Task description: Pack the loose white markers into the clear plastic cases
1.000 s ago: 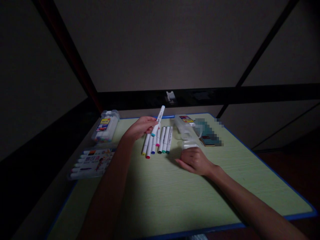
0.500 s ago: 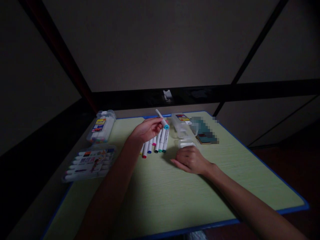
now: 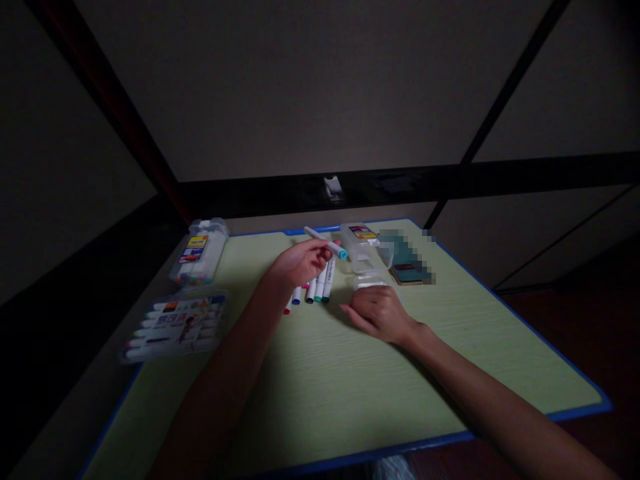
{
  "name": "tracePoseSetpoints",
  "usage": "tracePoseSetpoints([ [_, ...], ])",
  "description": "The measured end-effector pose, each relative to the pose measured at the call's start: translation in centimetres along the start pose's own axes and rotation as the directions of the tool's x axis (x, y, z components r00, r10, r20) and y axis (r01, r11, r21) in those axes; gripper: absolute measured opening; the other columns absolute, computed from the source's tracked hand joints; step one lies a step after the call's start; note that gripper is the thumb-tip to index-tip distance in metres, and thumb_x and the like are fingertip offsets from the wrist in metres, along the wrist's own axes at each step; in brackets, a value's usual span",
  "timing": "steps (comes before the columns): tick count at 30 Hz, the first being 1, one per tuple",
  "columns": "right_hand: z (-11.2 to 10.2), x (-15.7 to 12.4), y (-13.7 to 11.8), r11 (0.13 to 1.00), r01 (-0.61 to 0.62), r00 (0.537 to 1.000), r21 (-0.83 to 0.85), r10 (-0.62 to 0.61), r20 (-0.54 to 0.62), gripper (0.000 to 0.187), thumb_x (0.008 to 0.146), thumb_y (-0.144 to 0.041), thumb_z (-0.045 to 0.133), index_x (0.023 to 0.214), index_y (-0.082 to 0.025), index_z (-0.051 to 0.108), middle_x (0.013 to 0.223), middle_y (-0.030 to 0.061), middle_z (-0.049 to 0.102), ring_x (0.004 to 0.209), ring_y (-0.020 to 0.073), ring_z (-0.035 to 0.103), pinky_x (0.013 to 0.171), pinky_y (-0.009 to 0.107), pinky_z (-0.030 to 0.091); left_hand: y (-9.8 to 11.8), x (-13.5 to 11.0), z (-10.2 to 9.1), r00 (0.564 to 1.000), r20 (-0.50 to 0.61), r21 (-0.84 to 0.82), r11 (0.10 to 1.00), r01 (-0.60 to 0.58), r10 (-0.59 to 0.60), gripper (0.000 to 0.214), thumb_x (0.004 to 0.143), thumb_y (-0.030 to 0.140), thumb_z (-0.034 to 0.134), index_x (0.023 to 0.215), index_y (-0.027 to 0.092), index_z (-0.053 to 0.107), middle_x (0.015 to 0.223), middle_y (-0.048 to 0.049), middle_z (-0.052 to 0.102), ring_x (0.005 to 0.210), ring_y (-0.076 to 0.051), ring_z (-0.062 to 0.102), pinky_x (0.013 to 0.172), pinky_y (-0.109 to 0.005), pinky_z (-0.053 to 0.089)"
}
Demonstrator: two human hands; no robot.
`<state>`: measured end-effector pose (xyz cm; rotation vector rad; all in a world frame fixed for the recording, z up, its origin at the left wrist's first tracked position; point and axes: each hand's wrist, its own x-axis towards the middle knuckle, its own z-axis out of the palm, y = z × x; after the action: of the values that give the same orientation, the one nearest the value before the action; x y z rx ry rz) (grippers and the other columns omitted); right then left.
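Observation:
A white marker with a turquoise end (image 3: pixel 325 243) is pinched in the fingers of my left hand (image 3: pixel 304 261), raised over the table and tilted. Beneath and beside that hand lie several white markers (image 3: pixel 319 288) with coloured ends, among them red, blue, black and green; my hand covers part of them. Farther right, an open clear plastic case (image 3: pixel 364 255) with a small label lies on the table. My right hand (image 3: pixel 379 313) is closed over the near end of that case, knuckles up, its fingertips hidden.
On the left stand a clear box of markers (image 3: pixel 201 253) and a flat clear pack of markers (image 3: pixel 175 327) at the table's edge. A partly blurred green flat item (image 3: pixel 407 260) lies right of the case. The table (image 3: pixel 350 393) has a blue edge; a wall rises behind.
The marker in my left hand has moved slightly right toward the open case and tipped flatter. My right hand stays at the near end of the case. The whole view has shifted slightly.

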<state>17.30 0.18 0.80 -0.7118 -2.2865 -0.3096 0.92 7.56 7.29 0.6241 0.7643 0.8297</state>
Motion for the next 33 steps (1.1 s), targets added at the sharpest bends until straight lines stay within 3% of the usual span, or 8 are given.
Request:
tracePoseSetpoints([
  [6,0.1,-0.2,0.3,0.962,-0.259,0.948,0.089,0.271,-0.167,0.027,0.086,-0.022,0.048,0.059,-0.018,0.047,0.051,-0.0033,0.046,0.044,0.0071,0.037,0.047,0.021,0.029,-0.6,-0.5,0.8,0.997,0.043,-0.109,0.992,0.063,-0.058,0.019,0.083,0.004,0.041,0.077,0.007,0.058,0.062,-0.0036,0.055,0.050,-0.005,0.048,0.039,-0.010,0.035],
  [13,0.6,-0.6,0.4,0.904,-0.397,0.885,0.161,0.423,-0.194,0.008,0.084,-0.026,0.051,0.081,-0.018,0.052,0.057,-0.0038,0.052,0.043,0.0065,0.042,0.044,0.019,0.034,-1.2,-0.9,1.9,0.975,0.055,-0.272,0.937,0.220,-0.213,0.018,0.082,0.004,0.037,0.078,0.008,0.054,0.060,-0.0039,0.053,0.050,-0.006,0.048,0.034,-0.007,0.032],
  [17,1.0,-0.8,0.5,0.867,-0.422,0.836,0.267,0.486,-0.255,0.026,0.083,-0.026,0.053,0.106,-0.019,0.043,0.064,-0.0049,0.053,0.045,0.0067,0.042,0.044,0.019,0.035,-1.9,-0.7,2.1,0.969,0.032,-0.297,0.924,0.243,-0.244,0.014,0.079,0.003,0.041,0.079,0.009,0.054,0.061,-0.0025,0.051,0.049,-0.006,0.048,0.034,-0.009,0.031],
  [23,1.0,-0.9,0.5,0.843,-0.422,0.825,0.334,0.510,-0.244,0.036,0.083,-0.026,0.053,0.116,-0.020,0.039,0.069,-0.0037,0.055,0.047,0.0072,0.044,0.045,0.019,0.037,-3.1,-0.7,2.9,0.959,-0.007,-0.340,0.902,0.265,-0.284,0.014,0.078,0.002,0.041,0.076,0.011,0.052,0.063,-0.0017,0.050,0.046,-0.005,0.044,0.033,-0.009,0.031],
  [27,0.5,-0.5,0.3,0.877,-0.410,0.832,0.250,0.472,-0.292,0.026,0.084,-0.025,0.051,0.109,-0.020,0.047,0.080,0.0028,0.063,0.050,0.0082,0.050,0.045,0.021,0.040,-3.9,-0.9,3.5,0.947,-0.024,-0.345,0.892,0.292,-0.319,0.013,0.078,0.003,0.043,0.074,0.011,0.052,0.061,-0.0014,0.049,0.045,-0.005,0.044,0.034,-0.010,0.033],
  [33,0.0,-0.2,0.3,0.920,-0.358,0.837,0.160,0.392,-0.382,0.013,0.084,-0.026,0.052,0.096,-0.021,0.052,0.076,0.0018,0.065,0.051,0.0093,0.054,0.044,0.021,0.041,-4.4,-0.9,3.9,0.931,-0.027,-0.344,0.878,0.334,-0.365,0.015,0.082,0.006,0.041,0.071,0.010,0.051,0.057,-0.0009,0.048,0.044,-0.005,0.042,0.035,-0.008,0.032],
])
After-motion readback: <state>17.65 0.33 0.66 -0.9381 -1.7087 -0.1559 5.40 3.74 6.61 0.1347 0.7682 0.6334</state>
